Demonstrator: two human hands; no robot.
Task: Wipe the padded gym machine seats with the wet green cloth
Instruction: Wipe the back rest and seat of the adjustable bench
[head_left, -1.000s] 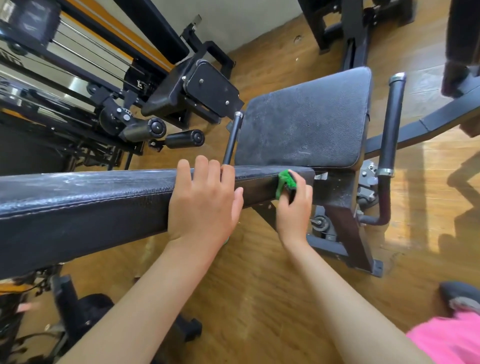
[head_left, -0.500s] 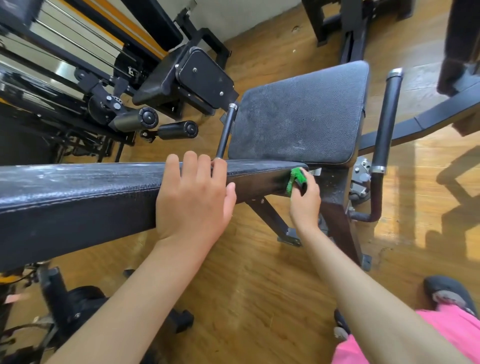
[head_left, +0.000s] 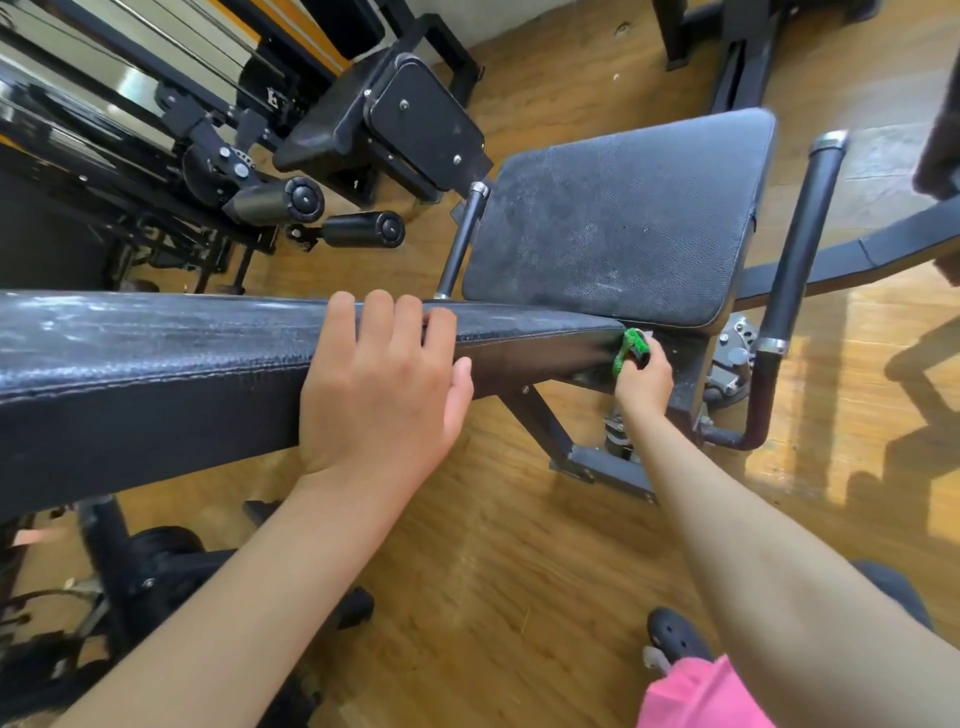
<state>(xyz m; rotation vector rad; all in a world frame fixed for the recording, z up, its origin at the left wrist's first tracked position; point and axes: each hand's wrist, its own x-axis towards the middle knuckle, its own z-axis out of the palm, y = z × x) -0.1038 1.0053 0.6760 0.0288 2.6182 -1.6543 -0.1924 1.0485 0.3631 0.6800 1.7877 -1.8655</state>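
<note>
Wiping stroke: the right hand (head_left: 644, 382) has carried the green cloth (head_left: 629, 348) out to the far end corner of the long back pad (head_left: 156, 364).
Right fingers: curled round the bunched cloth, pressing it to the pad's side edge. A green fold sticks up above the knuckles.
Left fingers: the left hand (head_left: 384, 384) lies flat, with straight fingers over the pad's top and the thumb down its side face. It grips nothing and is probably steadying the pad.
Against a second ago: the cloth was closer to the left thumb, part-way along the edge. Now it is well apart from it, at the pad's end. The left hand has kept its place.
Meaning for the task: this edge looks wiped to its end.
Likely next: the seat pad (head_left: 618, 218), just beyond the right fingertips, shows pale flecks and seems not yet wiped.
</note>
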